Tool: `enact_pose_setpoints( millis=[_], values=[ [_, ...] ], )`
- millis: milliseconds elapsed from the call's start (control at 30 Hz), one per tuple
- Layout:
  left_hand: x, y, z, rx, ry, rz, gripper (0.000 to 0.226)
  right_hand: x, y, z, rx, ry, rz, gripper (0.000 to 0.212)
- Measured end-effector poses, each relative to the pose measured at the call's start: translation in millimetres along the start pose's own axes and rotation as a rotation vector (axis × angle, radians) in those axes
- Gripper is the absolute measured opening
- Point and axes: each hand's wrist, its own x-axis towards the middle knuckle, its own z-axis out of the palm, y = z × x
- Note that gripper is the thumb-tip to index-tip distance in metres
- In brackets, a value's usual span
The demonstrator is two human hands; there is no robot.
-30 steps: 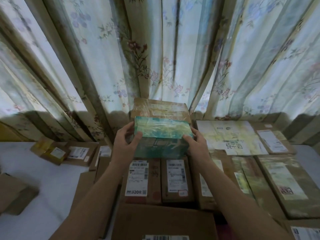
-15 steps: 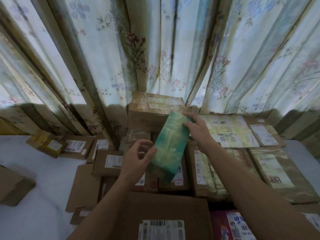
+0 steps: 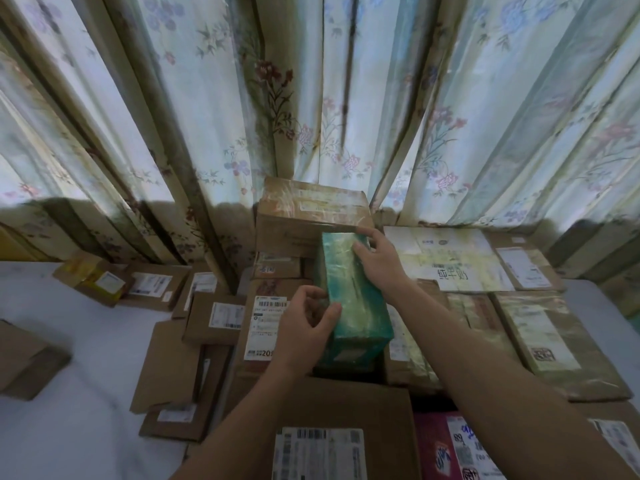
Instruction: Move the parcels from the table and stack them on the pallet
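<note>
Head view, left to right: flat brown parcels point(image 3: 214, 318) lie scattered toward the left edge of the stack, on a pale surface. The left hand point(image 3: 304, 332) curls round the near left corner of the green box point(image 3: 353, 299), thumb over its top edge. That box sits lengthwise on the middle of the stack, just in front of the tall taped carton point(image 3: 311, 216). The right hand point(image 3: 379, 261) lies on its far right top, fingers bent over the end. Wrapped in glossy film, it looks stiff, light and slippery; gripping opposite corners seems safest.
</note>
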Motion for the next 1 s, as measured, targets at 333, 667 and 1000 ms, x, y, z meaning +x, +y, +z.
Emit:
enact_pose_setpoints(
  millis=[333, 667, 1000],
  values=[
    [4.3, -19.9, -8.0, 0.040, 0.111, -0.083, 0.012, -4.9, 2.6, 21.8, -0.019, 0.025, 0.043, 0.039],
    [20.9, -12.3, -41.0, 0.226, 0.112, -0.062, 0.009, -15.7, -3.5, 37.7, -0.246, 0.023, -0.013, 0.046],
    [25.1, -19.6, -230.6, 0.737, 0.178, 0.019, 0.035, -47.7, -58.3, 89.5, -0.693, 0.031, -0.314, 0.049]
  ],
)
